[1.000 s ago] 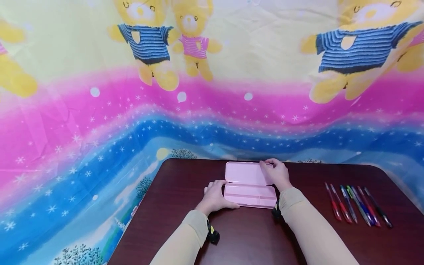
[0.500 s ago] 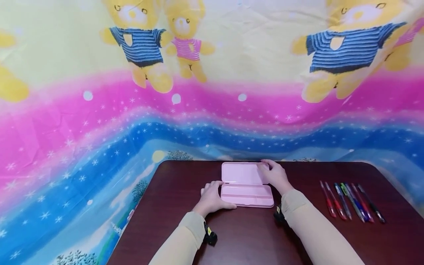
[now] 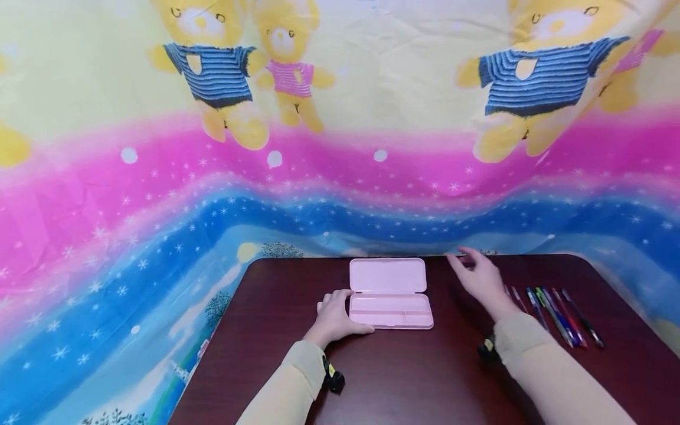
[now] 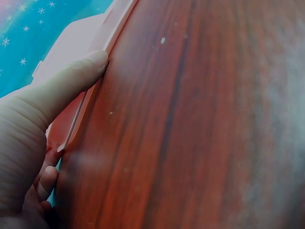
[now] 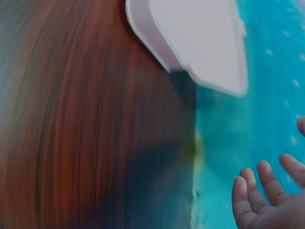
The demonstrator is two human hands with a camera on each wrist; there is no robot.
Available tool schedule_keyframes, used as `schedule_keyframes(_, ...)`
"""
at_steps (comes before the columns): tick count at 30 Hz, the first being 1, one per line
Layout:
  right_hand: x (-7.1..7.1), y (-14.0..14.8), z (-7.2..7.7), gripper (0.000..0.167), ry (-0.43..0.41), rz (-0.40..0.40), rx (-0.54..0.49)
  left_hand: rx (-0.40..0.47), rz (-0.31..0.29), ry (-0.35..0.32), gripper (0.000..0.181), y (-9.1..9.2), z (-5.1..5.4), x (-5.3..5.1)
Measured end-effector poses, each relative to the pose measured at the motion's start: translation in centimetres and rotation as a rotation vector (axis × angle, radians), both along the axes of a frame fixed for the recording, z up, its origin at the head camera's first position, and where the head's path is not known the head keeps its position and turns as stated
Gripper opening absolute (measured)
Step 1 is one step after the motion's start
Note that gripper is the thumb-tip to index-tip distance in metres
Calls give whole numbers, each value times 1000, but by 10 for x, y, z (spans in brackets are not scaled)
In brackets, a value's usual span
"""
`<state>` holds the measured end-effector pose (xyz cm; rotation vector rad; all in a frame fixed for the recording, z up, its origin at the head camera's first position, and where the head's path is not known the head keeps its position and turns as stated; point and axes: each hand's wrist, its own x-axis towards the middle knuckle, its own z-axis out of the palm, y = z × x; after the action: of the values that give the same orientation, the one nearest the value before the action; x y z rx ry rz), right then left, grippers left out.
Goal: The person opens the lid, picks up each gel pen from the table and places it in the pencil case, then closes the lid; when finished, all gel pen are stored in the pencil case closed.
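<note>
A pink pencil case lies on the table with its lid raised at the back; dividers split its inside into compartments. My left hand holds the case's left end, the thumb along the front edge and the other fingers at the left side. In the left wrist view the thumb presses on the case's front rim. To the right of the case, apart from it, my right hand hovers above the table with nothing in it. Its fingers are loosely spread in the right wrist view.
Several pens lie side by side on the right of the dark wooden table, partly behind my right wrist. A printed cloth with bears hangs along the table's back edge.
My right hand has let go of the lid's right side and moved right, towards the pens. The lid stays up, and my left hand still holds the case. The head view has shifted slightly.
</note>
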<state>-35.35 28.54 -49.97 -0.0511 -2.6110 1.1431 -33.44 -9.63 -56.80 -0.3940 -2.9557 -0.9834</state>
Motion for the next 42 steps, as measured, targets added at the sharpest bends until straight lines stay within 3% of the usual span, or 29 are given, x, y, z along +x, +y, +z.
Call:
schedule_keyframes(5,26,58,6,74,-21,-54,100,-10,16,21,111,-2,1,-1)
schedule_keyframes(11,61,139,-7,75,-89,-156,275,-33,9,31,111,-3,3,-4)
schedule_keyframes(17,85,191,-22,80,-304,-250,387,-26,-7,34,109,-2,6,-4)
schedule_keyframes(21,91,201,-30,77,-444,-297,393,-26,-4,35,110,-2,8,-5)
schedule_keyframes(28,99,198,-42,69,-587,-295,390,-29,-11,31,110,0,1,-5)
schedule_keyframes(42,102,191,-37,52,-580,-320,373,-18,-6,49,109,0,-3,-3)
